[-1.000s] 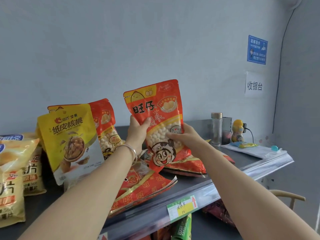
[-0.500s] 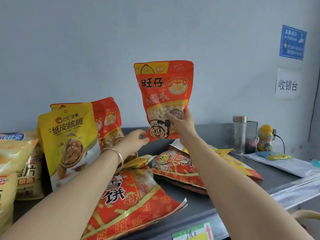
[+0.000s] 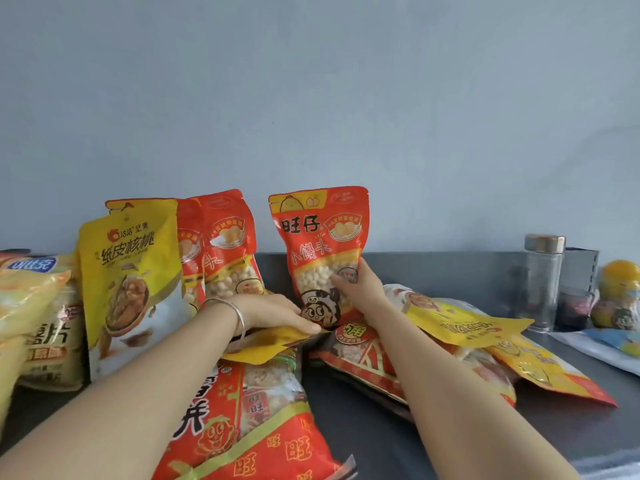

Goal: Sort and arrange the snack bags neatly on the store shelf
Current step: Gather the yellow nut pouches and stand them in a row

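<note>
My right hand [image 3: 360, 292] grips an upright red-orange snack bag [image 3: 320, 237] with a clear window of small white balls, low over the dark shelf [image 3: 450, 282]. My left hand [image 3: 277, 315], with a silver bangle on the wrist, lies flat with fingers together on a flat yellow bag [image 3: 263, 348] just below the held bag. Two matching red bags [image 3: 225, 244] stand against the wall to the left. A yellow walnut bag [image 3: 128, 271] stands in front of them.
Large red rice-cracker bags lie flat, one at the front [image 3: 249, 420] and one at centre right [image 3: 377, 362], with yellow bags [image 3: 467, 327] on top. Pale chip bags [image 3: 34, 306] stand far left. A glass bottle [image 3: 542, 282] and a yellow toy [image 3: 620, 289] stand far right.
My right hand lowered the red bag from high in the air toward the shelf, beside the standing red bags. My left hand moved right and down onto the flat yellow bag.
</note>
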